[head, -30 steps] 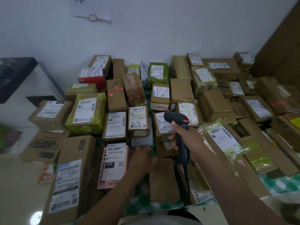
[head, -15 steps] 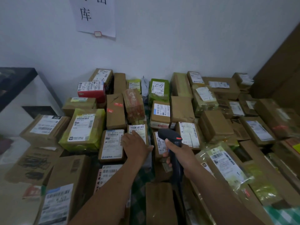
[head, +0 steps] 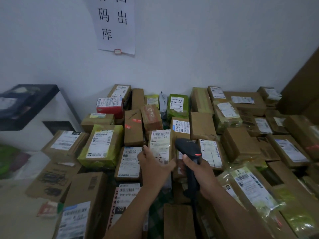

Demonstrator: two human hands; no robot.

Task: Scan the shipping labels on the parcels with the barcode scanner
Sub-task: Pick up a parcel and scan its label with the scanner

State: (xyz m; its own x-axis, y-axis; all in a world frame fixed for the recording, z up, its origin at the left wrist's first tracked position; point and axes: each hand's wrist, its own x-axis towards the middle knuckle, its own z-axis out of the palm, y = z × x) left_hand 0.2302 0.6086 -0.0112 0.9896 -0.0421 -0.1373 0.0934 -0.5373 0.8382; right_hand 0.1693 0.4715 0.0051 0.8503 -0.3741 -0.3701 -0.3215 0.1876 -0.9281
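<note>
White wall (head: 207, 49) behind a dense heap of parcels (head: 202, 125), mostly brown cartons and some yellow-green bags, many with their white labels turned upward; white cabinet with a dark top (head: 25, 104) stood at the left edge; paper notice (head: 115, 25) with large black characters hung on the wall above the heap. Near the middle, one brown parcel (head: 171, 135) was raised from the heap and tilted upright, its shipping label (head: 159, 144) facing the camera. The left hand (head: 153, 168) gripped this parcel at its lower end, thumb on the label's left edge and fingers curled round the right side. The right hand (head: 198, 175) was wrapped tightly round the handle of the black barcode scanner (head: 188, 149); the scanner's head lay just beside the held parcel's right edge, aimed away from the camera. A small red light (head: 198, 154) glowed on the scanner's body.
</note>
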